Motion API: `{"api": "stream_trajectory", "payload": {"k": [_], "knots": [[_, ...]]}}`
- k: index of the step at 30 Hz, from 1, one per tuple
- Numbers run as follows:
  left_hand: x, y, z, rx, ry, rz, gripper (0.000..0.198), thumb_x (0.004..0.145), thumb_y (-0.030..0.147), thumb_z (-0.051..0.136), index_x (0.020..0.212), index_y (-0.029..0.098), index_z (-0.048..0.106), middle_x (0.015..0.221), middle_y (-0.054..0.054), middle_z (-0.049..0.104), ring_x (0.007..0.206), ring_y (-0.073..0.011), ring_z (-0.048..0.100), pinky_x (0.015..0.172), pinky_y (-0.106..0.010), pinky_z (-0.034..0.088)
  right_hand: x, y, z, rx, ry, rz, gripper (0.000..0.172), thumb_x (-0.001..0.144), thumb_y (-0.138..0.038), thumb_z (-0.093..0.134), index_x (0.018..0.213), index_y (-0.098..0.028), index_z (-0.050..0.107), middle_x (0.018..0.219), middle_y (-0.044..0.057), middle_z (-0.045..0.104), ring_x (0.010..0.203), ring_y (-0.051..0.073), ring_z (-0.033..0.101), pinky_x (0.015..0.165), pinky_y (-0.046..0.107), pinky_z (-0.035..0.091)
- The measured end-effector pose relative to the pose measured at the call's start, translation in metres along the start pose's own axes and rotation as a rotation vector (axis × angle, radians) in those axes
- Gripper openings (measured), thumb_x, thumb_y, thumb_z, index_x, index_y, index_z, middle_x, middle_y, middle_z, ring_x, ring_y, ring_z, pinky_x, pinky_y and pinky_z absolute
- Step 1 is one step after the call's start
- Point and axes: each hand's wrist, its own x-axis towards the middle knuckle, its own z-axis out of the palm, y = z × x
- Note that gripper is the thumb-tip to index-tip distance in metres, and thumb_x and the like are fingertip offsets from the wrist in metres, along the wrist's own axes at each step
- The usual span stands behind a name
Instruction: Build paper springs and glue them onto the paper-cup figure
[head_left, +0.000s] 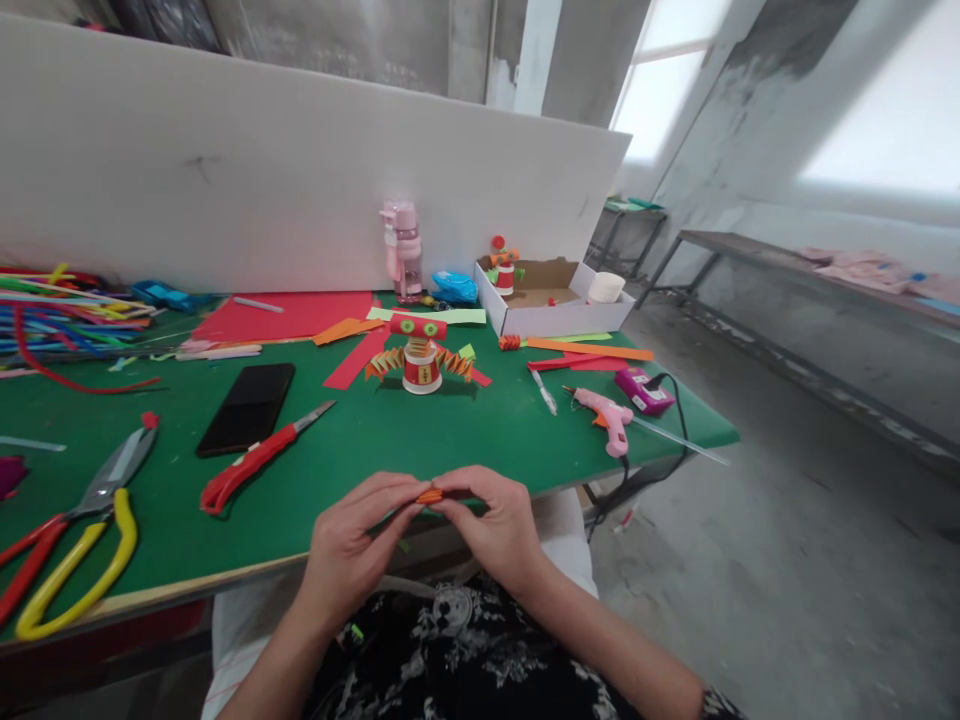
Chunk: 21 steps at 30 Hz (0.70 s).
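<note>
I take clock positions from the two hands. The green counter (495, 430) supports all the tools within arm's reach. At 1 o'clock I see an open white box (555, 322); its low walls likely keep the paper cups (605, 288) contained. At 9 o'clock lie the shears (103, 492), handles toward the near edge, presumably for direct pickup. At 12 o'clock a paper-cup figure (421, 372) stands upright on its wide rim, a stable base in my judgement. At 2 o'clock the pink glue gun (611, 412) lies sideways, nozzle inward. Over the near edge, the fingers of the left hand (346, 540) and right hand (496, 520) pinch opposite ends of the folded orange paper (430, 496), probably to keep its folds compressed.
</note>
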Motion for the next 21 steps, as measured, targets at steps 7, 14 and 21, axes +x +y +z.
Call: {"api": "stream_trajectory", "payload": {"k": [7,14,21], "knots": [[-0.001,0.002,-0.004,-0.076,-0.043,0.023,0.019,0.085,0.011,0.064,0.096,0.022,0.075,0.086,-0.003,0.074,0.079,-0.0129,0.069,0.074,-0.018,0.055,-0.005,0.005,-0.001,-0.055,-0.053,-0.180,0.007,0.082,-0.017,0.069,0.084,-0.021,0.074,0.084,0.004,0.077,0.079,0.016,0.071,0.076,0.026,0.055],[0.001,0.004,-0.008,0.021,-0.060,0.049,0.019,0.088,0.012,0.060,0.099,0.021,0.073,0.088,-0.004,0.074,0.081,-0.0133,0.069,0.075,-0.019,0.054,0.000,-0.001,-0.001,-0.161,-0.088,-0.149,0.010,0.083,-0.020,0.069,0.092,-0.018,0.072,0.086,0.005,0.075,0.078,0.015,0.068,0.075,0.025,0.054],[-0.001,0.003,-0.011,0.061,-0.070,-0.024,0.012,0.088,0.020,0.063,0.098,0.022,0.071,0.091,-0.003,0.075,0.082,-0.0138,0.070,0.075,-0.019,0.054,-0.003,0.003,0.002,-0.172,-0.086,-0.150,0.010,0.086,-0.022,0.066,0.092,-0.019,0.073,0.089,0.005,0.076,0.082,0.016,0.069,0.079,0.027,0.053]]}}
